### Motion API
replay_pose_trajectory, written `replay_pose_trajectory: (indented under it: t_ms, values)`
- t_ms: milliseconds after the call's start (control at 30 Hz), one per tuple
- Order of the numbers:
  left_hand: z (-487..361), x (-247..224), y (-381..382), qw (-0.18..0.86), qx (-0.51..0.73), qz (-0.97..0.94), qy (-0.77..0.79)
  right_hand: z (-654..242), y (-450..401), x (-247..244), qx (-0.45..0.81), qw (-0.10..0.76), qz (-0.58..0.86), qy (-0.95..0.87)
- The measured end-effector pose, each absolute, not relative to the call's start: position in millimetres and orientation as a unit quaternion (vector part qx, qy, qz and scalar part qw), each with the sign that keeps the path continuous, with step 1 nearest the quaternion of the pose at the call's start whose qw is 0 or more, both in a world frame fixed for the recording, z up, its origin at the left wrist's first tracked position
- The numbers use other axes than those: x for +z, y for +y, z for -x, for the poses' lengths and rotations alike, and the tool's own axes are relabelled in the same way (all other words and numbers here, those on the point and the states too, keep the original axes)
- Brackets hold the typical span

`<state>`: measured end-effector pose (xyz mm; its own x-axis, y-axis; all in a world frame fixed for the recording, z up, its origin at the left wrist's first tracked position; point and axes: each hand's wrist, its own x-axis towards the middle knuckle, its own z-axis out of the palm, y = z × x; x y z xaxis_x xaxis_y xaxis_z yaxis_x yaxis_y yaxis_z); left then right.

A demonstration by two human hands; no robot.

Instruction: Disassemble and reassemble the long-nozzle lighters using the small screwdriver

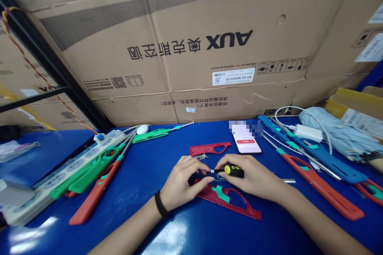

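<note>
My right hand (247, 171) is closed around a short screwdriver (234, 170) with a black and yellow handle, its tip pointing left. Opposite it, my left hand (186, 181) has its thumb and fingers curled together near that tip. What they pinch is dark and mostly hidden. Below both hands lies a red lighter half-shell (243, 205) with a teal trigger piece (221, 194) on it. Beyond them rests the other red half-shell (209, 148), inner side up, with a small metal part (202, 156) beside it.
Orange (95, 193) and green lighters (89, 171) lean by a white power strip (56, 179) at left. More lighters, orange (326, 187) and blue (329, 155), lie at right. A phone (247, 139) lies behind my right hand. A large carton (179, 20) walls off the back.
</note>
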<state>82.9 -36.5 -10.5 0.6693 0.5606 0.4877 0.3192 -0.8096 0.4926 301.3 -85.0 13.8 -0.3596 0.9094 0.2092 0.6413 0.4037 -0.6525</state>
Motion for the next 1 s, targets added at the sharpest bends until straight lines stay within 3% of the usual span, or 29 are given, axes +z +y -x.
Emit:
replay_pose_trajectory:
  t_ms: [400,700,867,1000]
  values:
    - [-85.4,-15.7,-36.7,0.192,0.299,-0.906,0.232,-301.2,-86.4,11.9,0.266,0.260,0.500,-0.782]
    - [-83.4,-14.1,-33.4,0.176,0.305,-0.902,0.250,-316.4,-81.1,8.7,0.242,0.168,0.549,-0.783]
    - [-84.1,-12.9,-34.8,0.172,0.312,-0.907,0.223,-310.4,-84.1,16.8,0.258,0.219,0.533,-0.776]
    - [-83.7,-13.7,-35.4,0.168,0.313,-0.909,0.218,-304.5,-86.9,19.8,0.251,0.195,0.542,-0.778]
